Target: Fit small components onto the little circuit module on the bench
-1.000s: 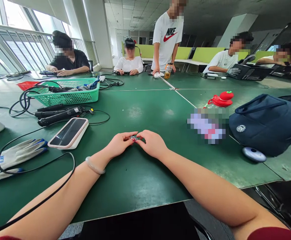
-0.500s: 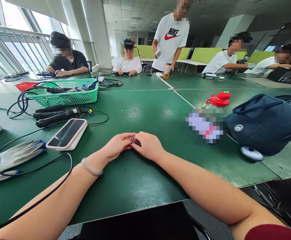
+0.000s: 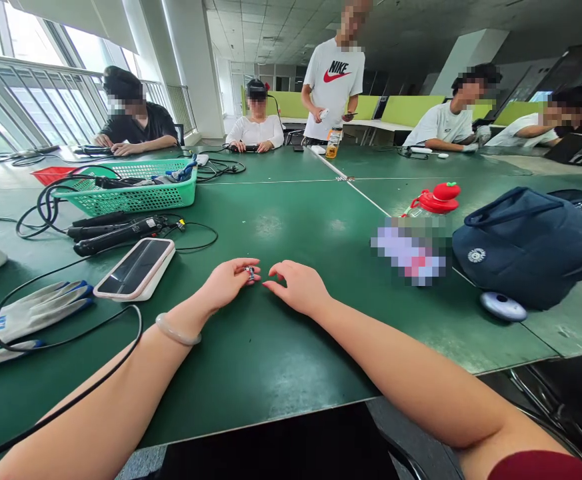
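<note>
Between the thumb and fingers of my left hand (image 3: 225,284) is a small black-and-white object (image 3: 251,273), too small to make out its kind. A pale bangle (image 3: 178,331) circles the left wrist. My right hand (image 3: 301,287) is a short way to the right of it, thumb and forefinger apart with nothing between them. Both hands are low over the green table (image 3: 271,360), and a gap separates them. A phone-like device (image 3: 135,267) with a pink rim lies to the left of my left hand.
At left are a glove (image 3: 31,317), a black cable, black handheld tools (image 3: 118,237) and a green basket (image 3: 131,197). A red-capped bottle (image 3: 435,200), a navy bag (image 3: 531,247) and a round pale case (image 3: 503,307) are at right. Several people are around the table's far side.
My hands have parted: the left moved slightly left with the small object, and the right let go of it. The standing person across the table has raised a hand.
</note>
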Demonstrator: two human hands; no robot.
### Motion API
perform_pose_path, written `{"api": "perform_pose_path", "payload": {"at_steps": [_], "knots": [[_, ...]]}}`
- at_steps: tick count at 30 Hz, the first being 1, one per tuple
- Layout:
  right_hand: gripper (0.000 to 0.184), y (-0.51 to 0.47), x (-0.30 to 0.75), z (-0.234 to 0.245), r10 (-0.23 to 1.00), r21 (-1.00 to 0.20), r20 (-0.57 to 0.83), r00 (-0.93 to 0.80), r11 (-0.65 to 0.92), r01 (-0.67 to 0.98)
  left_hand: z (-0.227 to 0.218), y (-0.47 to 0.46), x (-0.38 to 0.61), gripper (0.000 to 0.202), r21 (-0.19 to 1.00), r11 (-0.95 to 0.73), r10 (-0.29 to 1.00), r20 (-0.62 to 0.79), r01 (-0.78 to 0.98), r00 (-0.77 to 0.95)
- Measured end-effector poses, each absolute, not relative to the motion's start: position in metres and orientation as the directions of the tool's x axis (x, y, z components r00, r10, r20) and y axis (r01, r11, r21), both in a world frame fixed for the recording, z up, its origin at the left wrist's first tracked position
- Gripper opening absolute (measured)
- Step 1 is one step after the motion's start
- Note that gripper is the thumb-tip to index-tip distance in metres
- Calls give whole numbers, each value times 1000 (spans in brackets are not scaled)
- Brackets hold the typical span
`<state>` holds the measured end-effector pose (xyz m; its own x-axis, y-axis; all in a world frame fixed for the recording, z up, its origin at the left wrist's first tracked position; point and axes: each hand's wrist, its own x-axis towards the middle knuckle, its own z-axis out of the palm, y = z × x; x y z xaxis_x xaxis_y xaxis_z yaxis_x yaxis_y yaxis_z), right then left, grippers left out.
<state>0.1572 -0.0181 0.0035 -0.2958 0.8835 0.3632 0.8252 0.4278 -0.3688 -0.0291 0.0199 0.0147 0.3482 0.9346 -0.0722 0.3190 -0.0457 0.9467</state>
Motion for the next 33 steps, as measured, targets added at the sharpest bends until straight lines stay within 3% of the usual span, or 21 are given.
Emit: {"api": "perform_pose_path", "payload": {"at_steps": [2, 4, 6, 9, 14, 22, 29, 33], "knots": [[21, -16, 162, 4, 906, -446, 347, -242, 387, 807, 15, 28, -40, 38, 738, -224, 963, 67, 637, 262], [19, -14, 167, 6, 925, -509, 324, -197, 346, 788, 17, 35, -52, 40, 431, -272, 960, 177, 860, 215], [19, -12, 172, 7, 933, -546, 316, -173, 328, 771, 20, 40, -64, 45, 216, -218, 962, 214, 952, 172], [18, -11, 177, 8, 940, -574, 305, -154, 311, 757, 24, 43, -76, 50, 67, -103, 978, 188, 992, 89], [18, -11, 177, 8, 950, -595, 272, -152, 290, 749, 25, 44, -83, 44, -4, -29, 985, 168, 1000, 29], [16, -11, 178, 7, 954, -594, 260, -153, 282, 753, 24, 47, -86, 38, 25, -19, 986, 163, 1000, 14], [18, -11, 179, 7, 960, -604, 236, -151, 267, 751, 22, 48, -86, 42, -39, -41, 980, 192, 998, 48], [18, -10, 179, 6, 958, -604, 240, -155, 272, 749, 17, 52, -89, 47, -18, -52, 973, 226, 998, 55]]}}
